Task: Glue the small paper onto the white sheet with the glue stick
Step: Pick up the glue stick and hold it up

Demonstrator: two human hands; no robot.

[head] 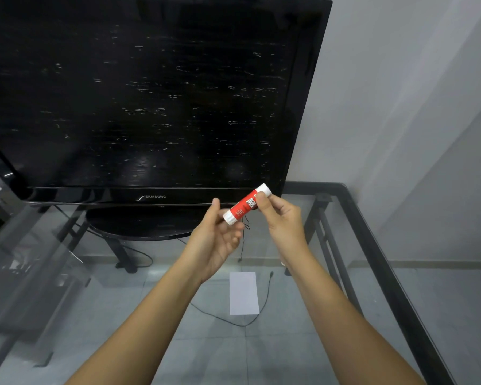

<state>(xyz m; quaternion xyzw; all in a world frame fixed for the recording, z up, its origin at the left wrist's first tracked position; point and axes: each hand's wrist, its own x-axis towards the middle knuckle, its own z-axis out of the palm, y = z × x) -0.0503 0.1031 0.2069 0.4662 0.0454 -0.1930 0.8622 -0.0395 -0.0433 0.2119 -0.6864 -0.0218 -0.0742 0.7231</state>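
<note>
Glass and black metal make up the worktop (372, 245), seen from above against a grey wall, with a large dark television (150, 93) standing at its far side. Both hands are raised above the glass, sharing a red and white glue stick (246, 204) held at a slant. The right hand (282, 215) pinches its upper end between thumb and fingers. The left hand (220, 234) cups loosely around the lower white end, thumb up, fingers half curled. Whether the cap is on cannot be told.

Below the hands, well apart from them, a white sheet (244, 293) lies flat on the glass. No small paper is visible.

Risks, as a judgement: a hard tug on the cap could make the stick slip and fall onto the glass. A loose sheet on smooth glass would likely slide when glue is rubbed across it. A thin cable (264, 304) shows beside the sheet, perhaps beneath the glass.
</note>
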